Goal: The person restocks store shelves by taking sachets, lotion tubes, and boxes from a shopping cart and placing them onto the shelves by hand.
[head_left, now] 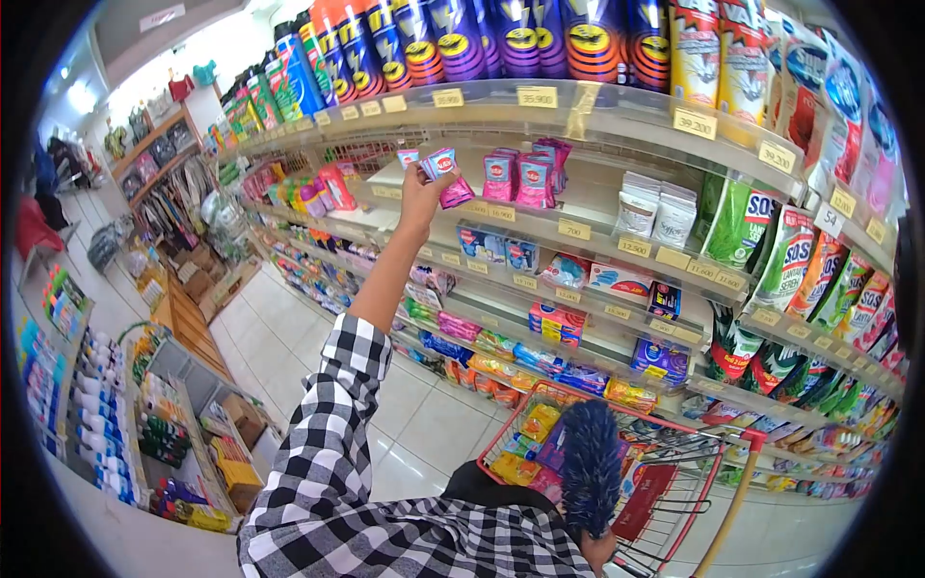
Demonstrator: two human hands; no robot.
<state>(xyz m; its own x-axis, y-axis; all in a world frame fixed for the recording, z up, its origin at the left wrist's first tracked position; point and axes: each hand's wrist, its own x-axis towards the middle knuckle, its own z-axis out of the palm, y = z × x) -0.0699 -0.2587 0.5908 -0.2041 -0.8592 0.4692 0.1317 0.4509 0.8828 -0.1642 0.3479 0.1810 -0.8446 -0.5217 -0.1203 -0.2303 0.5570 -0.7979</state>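
My left hand [420,197] reaches up to a shelf, its fingers closed on a few small pink sachets [455,191]. Just right of it, more pink sachets [533,180] stand in upright groups on the same shelf. Low in the view, my right hand [598,549] grips the handle end of a dark blue fluffy duster [591,462]. The duster points upward in front of a red-rimmed shopping cart [674,420] and hides part of the goods inside it.
White packets [655,210] share the sachet shelf, and spray cans [453,43] line the shelf above. SOS pouches [785,255] stand to the right. Price labels [538,96] run along the shelf edges. Another stocked shelf [135,414] is behind on the left, across the tiled floor [424,424].
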